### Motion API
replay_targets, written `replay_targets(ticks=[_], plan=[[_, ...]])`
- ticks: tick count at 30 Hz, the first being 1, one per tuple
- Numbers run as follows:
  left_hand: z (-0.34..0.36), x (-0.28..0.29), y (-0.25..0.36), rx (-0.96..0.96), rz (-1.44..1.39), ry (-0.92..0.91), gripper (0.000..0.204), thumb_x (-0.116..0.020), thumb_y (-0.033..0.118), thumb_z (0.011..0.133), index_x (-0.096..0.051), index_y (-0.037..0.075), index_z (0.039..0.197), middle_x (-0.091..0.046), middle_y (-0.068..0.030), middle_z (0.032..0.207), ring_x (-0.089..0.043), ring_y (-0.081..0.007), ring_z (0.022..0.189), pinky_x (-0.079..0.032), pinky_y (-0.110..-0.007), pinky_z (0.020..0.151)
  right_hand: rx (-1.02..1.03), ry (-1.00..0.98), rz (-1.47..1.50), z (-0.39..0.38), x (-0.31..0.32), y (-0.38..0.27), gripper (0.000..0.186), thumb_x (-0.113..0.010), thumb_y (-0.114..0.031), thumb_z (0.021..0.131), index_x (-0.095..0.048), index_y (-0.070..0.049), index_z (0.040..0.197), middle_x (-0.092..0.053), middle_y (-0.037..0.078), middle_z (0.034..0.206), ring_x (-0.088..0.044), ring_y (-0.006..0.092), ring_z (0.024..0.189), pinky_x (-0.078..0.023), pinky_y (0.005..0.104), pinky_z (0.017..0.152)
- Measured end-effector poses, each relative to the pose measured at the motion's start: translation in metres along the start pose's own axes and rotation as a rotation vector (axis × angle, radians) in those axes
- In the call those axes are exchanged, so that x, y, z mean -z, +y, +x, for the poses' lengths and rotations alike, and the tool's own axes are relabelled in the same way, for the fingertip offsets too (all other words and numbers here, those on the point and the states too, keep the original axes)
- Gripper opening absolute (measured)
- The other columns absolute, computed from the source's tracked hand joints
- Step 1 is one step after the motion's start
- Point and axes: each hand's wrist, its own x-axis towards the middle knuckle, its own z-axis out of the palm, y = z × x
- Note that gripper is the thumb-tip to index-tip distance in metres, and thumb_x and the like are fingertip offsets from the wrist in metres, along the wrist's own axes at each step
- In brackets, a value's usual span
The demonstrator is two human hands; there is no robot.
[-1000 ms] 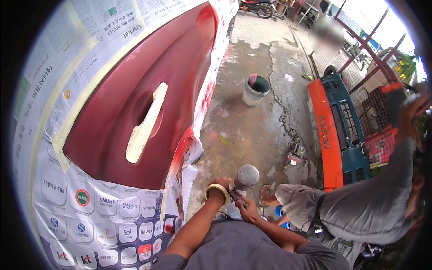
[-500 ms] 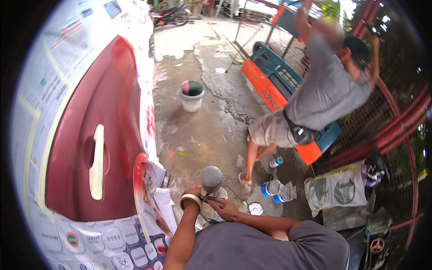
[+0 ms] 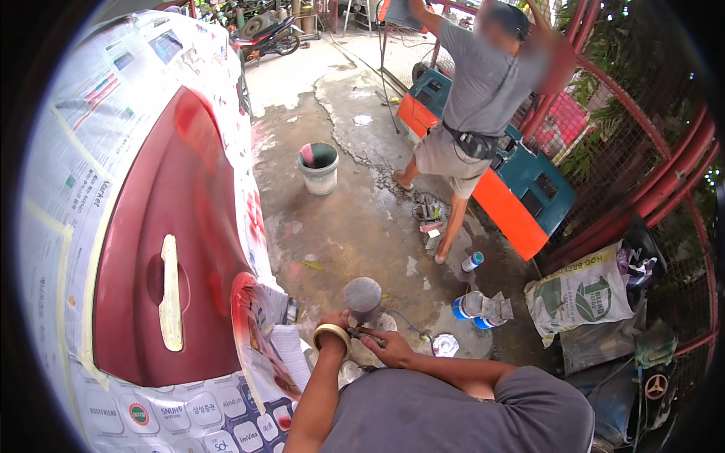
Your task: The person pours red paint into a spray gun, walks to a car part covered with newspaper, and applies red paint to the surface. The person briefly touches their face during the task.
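Note:
In front of my body is a paint spray gun [image 3: 355, 332] with a round grey cup [image 3: 362, 295] on top. My left hand [image 3: 336, 320] is wrapped round the gun beside the cup, its fingers partly hidden. A roll of masking tape [image 3: 333, 331] circles my left wrist like a bracelet. My right hand [image 3: 391, 349] pinches the rear of the gun with closed fingers. To the left stands a dark red car door panel [image 3: 204, 226], bordered by masking paper [image 3: 83, 249]. Pale tape covers its door handle [image 3: 172, 302].
A paint-stained bucket [image 3: 320, 180] stands on the concrete floor. Blue cans [image 3: 462, 308] and a spray can [image 3: 473, 262] are to the right, near a printed sack [image 3: 581, 296]. A co-worker [image 3: 476, 98] reaches up beside an orange and teal panel [image 3: 521, 204]. A hose [image 3: 411, 326] lies near the gun.
The view has shifted slightly, so the panel and floor things sit lower. The co-worker has stepped and turned, legs now wider apart. My hands stay together at the spray gun.

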Motion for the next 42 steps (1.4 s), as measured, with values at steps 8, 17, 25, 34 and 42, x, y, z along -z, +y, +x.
replay_targets(ticks=[8,17,25,34,42], plan=[[-0.011,0.013,0.019,-0.230,0.276,0.013,0.026,-0.047,0.022,0.099,-0.067,0.014,0.115,-0.071,-0.0115,0.106,-0.069,-0.0306,0.102,-0.056,-0.046,0.083,-0.040,-0.036,-0.041,0.001,0.017,-0.010,0.046,-0.060,-0.042,0.098,-0.064,-0.014,0.134,-0.070,0.024,0.114,-0.067,0.0349,0.110,-0.049,0.0388,0.096],[-0.005,-0.009,0.003,-0.119,0.066,0.089,0.047,-0.039,0.038,0.105,-0.072,0.006,0.095,-0.072,-0.0180,0.099,-0.069,-0.0392,0.095,-0.055,-0.049,0.083,-0.125,-0.030,0.004,-0.011,0.024,-0.035,0.048,-0.056,-0.054,0.097,-0.067,-0.022,0.131,-0.072,0.022,0.108,-0.069,0.0371,0.097,-0.045,0.0402,0.096],[0.009,-0.017,-0.005,-0.218,0.153,0.045,0.032,-0.048,0.028,0.100,-0.070,0.005,0.095,-0.070,-0.0210,0.100,-0.069,-0.0372,0.095,-0.054,-0.048,0.083,-0.049,0.041,0.030,-0.011,0.019,-0.022,0.045,-0.058,-0.050,0.096,-0.067,-0.023,0.132,-0.068,0.027,0.105,-0.062,0.0425,0.101,-0.048,0.0424,0.091],[-0.006,0.000,-0.006,-0.092,-0.052,0.031,0.032,-0.058,0.027,0.088,-0.073,-0.001,0.085,-0.071,-0.0231,0.086,-0.070,-0.0398,0.077,-0.052,-0.050,0.069,-0.135,-0.042,0.018,-0.017,0.013,-0.020,0.054,-0.053,-0.062,0.093,-0.067,-0.024,0.129,-0.070,0.023,0.112,-0.065,0.0449,0.105,-0.051,0.0497,0.093],[0.045,-0.045,-0.052,-0.320,0.152,0.155,0.030,-0.056,0.026,0.087,-0.073,0.001,0.087,-0.070,-0.0239,0.089,-0.069,-0.0408,0.082,-0.053,-0.051,0.074,-0.096,0.028,0.017,-0.015,-0.008,-0.011,0.054,-0.053,-0.057,0.097,-0.066,-0.018,0.131,-0.069,0.023,0.117,-0.065,0.0415,0.109,-0.050,0.0448,0.096]])
